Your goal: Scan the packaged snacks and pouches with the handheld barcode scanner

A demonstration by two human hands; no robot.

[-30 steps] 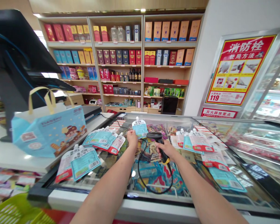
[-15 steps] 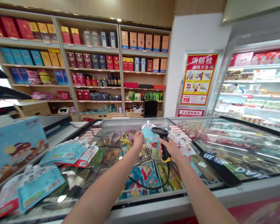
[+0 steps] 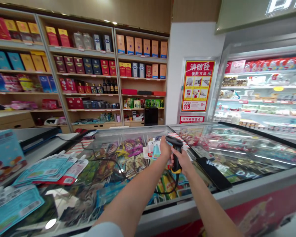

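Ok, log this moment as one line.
Right hand: holding black scanner; left hand: beside scanner, grip unclear; pouches: on glass-topped freezer

The black pistol-shaped scanner [image 3: 175,143] looks like smooth matt plastic, the flat blue spouted pouches [image 3: 48,167] like slightly glossy film. The clear, flat freezer top [image 3: 108,137] is reflective glass; the pale-brown shelving [image 3: 143,85] looks like smooth wood.

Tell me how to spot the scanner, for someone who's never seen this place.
Find the big glass-topped freezer filling the foreground. Over its glass, near the middle of the view, the person's right hand grips the scanner by its handle. It's black and pistol-shaped, with a yellow band low on the handle and a dark cord below, unlike the flat pouches on the glass.
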